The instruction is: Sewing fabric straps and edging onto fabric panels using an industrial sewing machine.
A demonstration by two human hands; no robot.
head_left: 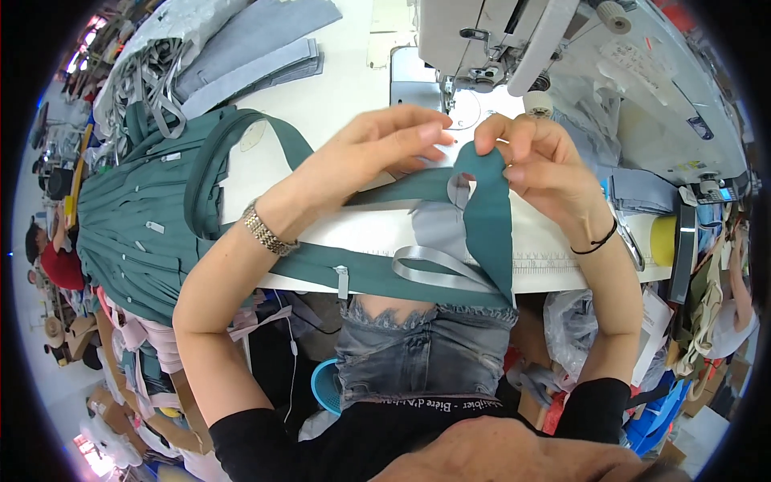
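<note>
A dark green fabric strip (488, 217) is pinched by my right hand (546, 157) at its upper end, just in front of the sewing machine's needle area (451, 100). Below that grip the strip hangs to the table edge, then runs left along it. My left hand (393, 143) reaches over the table with fingers stretched toward the strip, and I see nothing held in it. A shiny grey ribbon (438, 255) loops against the lower part of the strip. On the left lies a gathered pile of green fabric (144, 217) with small white tags.
The white sewing machine (498, 40) fills the top right. Grey fabric pieces (257, 60) lie at the far left of the table. Scissors (630, 233) and a yellow thread spool (663, 239) are at the right edge. A blue basket (325, 386) stands below.
</note>
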